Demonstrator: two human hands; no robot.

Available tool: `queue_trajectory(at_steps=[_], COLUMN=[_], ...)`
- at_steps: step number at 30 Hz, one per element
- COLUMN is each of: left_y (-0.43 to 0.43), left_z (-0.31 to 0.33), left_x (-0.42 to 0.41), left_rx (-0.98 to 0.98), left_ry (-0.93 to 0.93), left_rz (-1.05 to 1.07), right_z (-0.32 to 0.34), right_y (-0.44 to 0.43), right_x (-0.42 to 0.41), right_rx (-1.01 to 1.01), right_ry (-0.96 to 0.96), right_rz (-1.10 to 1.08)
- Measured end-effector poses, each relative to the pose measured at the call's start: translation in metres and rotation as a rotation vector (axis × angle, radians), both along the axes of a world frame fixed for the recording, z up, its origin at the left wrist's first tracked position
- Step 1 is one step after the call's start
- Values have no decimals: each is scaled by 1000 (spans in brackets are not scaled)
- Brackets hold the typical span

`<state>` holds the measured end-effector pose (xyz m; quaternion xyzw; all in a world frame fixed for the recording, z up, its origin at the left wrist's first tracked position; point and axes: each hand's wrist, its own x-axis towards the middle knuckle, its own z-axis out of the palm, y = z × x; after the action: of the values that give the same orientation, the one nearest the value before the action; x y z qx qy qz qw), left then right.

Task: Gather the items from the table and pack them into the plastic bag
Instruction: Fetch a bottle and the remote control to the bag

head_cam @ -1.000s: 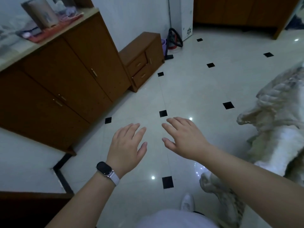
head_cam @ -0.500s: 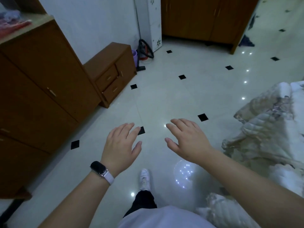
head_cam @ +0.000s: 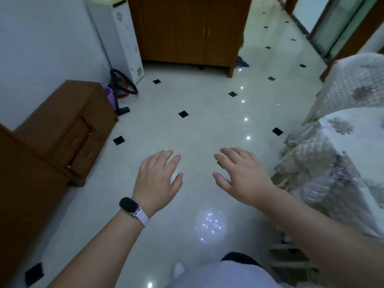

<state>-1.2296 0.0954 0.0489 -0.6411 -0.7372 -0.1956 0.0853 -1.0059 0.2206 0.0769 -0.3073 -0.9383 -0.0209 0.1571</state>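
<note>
My left hand (head_cam: pixel 159 179) hovers palm down over the white tiled floor, fingers spread, holding nothing; a black watch on a white strap sits on its wrist. My right hand (head_cam: pixel 242 175) is held out beside it, also palm down with fingers apart and empty. No table, no items and no plastic bag are in view.
A low brown drawer cabinet (head_cam: pixel 68 129) stands at the left, a taller wooden cabinet (head_cam: pixel 187 28) at the back. A white floral unit (head_cam: pixel 122 38) and a hose with a purple bucket (head_cam: pixel 122 88) sit by the wall. A quilt-covered sofa (head_cam: pixel 336 152) fills the right side.
The view has swung right and forward across the room: the tall left cabinet with things on top has left the frame. Both hands stay open and have drifted slightly apart.
</note>
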Motion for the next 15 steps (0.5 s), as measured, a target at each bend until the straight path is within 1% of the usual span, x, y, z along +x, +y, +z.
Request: queue_trajectory(at_steps=[6, 11, 15], left_y=[116, 221, 301], left_z=[-4, -5, 5], left_x=[-15, -13, -16], left_rx=[64, 55, 13], left_ry=[1, 36, 79], left_rz=[-182, -290, -334], right_z=[-8, -24, -28], right_y=[71, 154, 230], right_x=[9, 13, 11], right_rx=[-36, -36, -62], right_ry=[-27, -29, 23], right_rz=[-215, -303, -352])
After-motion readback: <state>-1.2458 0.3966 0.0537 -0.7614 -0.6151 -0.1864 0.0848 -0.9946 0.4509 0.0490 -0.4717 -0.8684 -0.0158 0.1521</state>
